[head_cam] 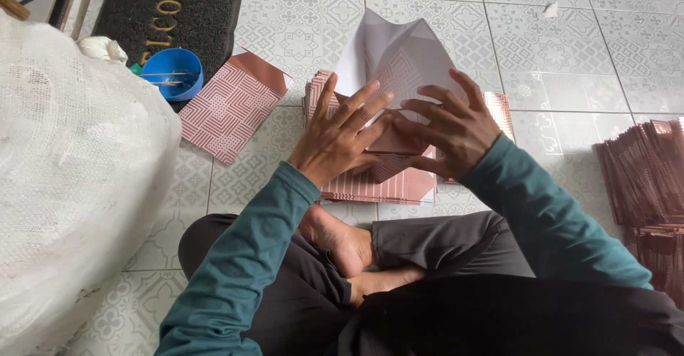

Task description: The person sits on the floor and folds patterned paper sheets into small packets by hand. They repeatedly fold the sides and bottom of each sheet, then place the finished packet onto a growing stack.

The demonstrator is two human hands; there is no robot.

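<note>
**Operator:** Report the state of both hands and where the work piece lies

**Technician:** The left hand is spread wide, fingers splayed, palm pressing flat on the folded paper. The right hand is equally wide and presses on the same sheet from the other side; the fingertips of both hands meet near the middle. Neither hand grips anything. The paper rests on top of a stack of patterned sheets on the tiled floor, directly in front of the crossed legs. Its upper part stands up, white inside face showing, with a pink line pattern on the folded part

**Operator:** Which step is in hand?

**Technician:** Judged from the hand posture, a fold is being flattened: the lower flaps appear turned inward and are held down under the palms. The crease seems only partly set, since the upper part is not yet flat

**Operator:** What does the next move call for?

**Technician:** Probably even pressure along the crease, moving outward from the centre, without shifting the stack beneath. Note the surroundings: one finished bag lies apart to the left, a blue bowl with sticks sits beside it, a white sack is at far left, and further bundles lie to the right
</note>
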